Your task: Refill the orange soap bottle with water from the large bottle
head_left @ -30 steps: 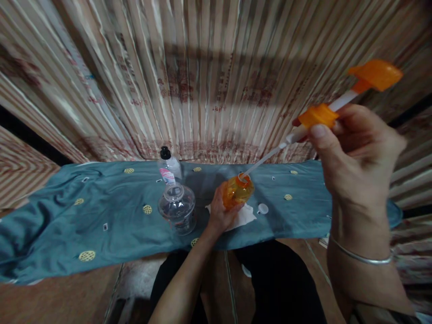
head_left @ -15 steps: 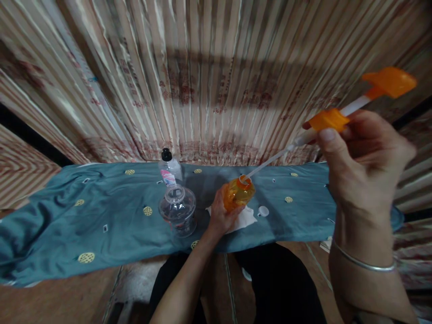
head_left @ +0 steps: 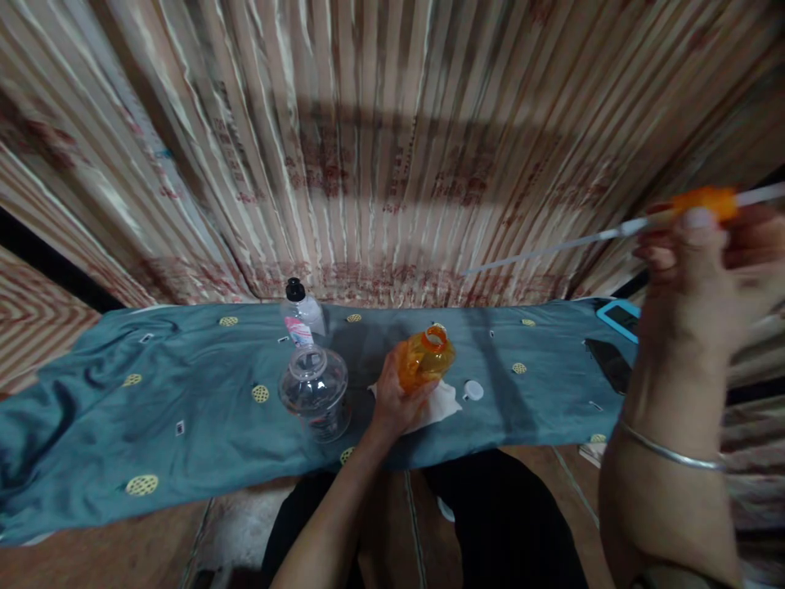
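Note:
My left hand (head_left: 396, 394) is wrapped round an orange see-through bottle (head_left: 428, 360), which leans a little to the right with its mouth uncovered. Up at the right edge, my right hand (head_left: 711, 254) grips a pump dispenser top (head_left: 705, 203) by its orange collar. The long pale tube of the pump points left, its tip clear of the bottle mouth. The pump's head is cut off by the frame edge. Under the bottle lies a white tissue (head_left: 438, 406), and a small white cap (head_left: 473, 389) rests to its right.
Left of the bottle stand a clear plastic container (head_left: 316, 393) and a clear bottle with a black cap (head_left: 303, 311). A blue-framed device (head_left: 619, 317) and a dark phone (head_left: 609, 364) lie at the right. A green cloth (head_left: 202, 401) covers the table; a striped curtain (head_left: 380, 164) hangs behind.
My right hand has moved right, drawing the pump's tube out of the bottle mouth. My left hand still holds the bottle. The phone and blue-framed device have come into view.

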`<state>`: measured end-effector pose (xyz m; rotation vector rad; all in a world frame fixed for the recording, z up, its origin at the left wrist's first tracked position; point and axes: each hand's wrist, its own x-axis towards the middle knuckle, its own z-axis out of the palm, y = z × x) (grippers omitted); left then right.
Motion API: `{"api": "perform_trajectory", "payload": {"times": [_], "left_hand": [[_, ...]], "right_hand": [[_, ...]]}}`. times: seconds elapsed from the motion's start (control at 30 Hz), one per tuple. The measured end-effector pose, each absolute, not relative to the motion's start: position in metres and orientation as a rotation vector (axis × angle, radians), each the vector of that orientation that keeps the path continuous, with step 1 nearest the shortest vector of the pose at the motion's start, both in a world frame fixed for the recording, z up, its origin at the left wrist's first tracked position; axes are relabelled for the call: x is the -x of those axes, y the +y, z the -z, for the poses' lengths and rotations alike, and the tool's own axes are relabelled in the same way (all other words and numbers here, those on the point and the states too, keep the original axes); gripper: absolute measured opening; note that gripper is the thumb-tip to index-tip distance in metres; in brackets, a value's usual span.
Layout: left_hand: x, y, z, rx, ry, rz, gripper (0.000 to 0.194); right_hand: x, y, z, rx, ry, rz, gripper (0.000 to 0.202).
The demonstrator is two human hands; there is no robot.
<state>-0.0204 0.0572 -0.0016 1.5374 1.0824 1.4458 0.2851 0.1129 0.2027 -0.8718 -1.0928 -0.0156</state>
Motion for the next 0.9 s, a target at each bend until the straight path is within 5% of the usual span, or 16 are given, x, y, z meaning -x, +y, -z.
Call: {"api": "perform_trajectory", "payload": {"times": [0.2, 0.4, 0.73, 0.9], "left_hand": [[0.023, 0.054, -0.003, -1.485, 1.108, -1.386, 0.07], [0.024, 0.052, -0.004, -1.44, 1.098, -1.343, 0.073], [0.026, 0.053, -0.001, -1.514, 1.116, -1.364, 0.079], [0.024, 0.054, 0.001, -1.511, 1.132, -1.328, 0.098]], "right_hand": [[-0.277, 0.201, -0.086, 1.416, -1.3, -0.026, 0.041], [-0.271, 0.192, 0.008, 1.729, -1.742, -0.142, 0.044], [-0.282, 0.142, 0.039, 1.762, -2.227, -0.085, 0.042], [-0.281, 0.134, 0.032, 1.758, -2.205, -0.079, 0.044]]}}
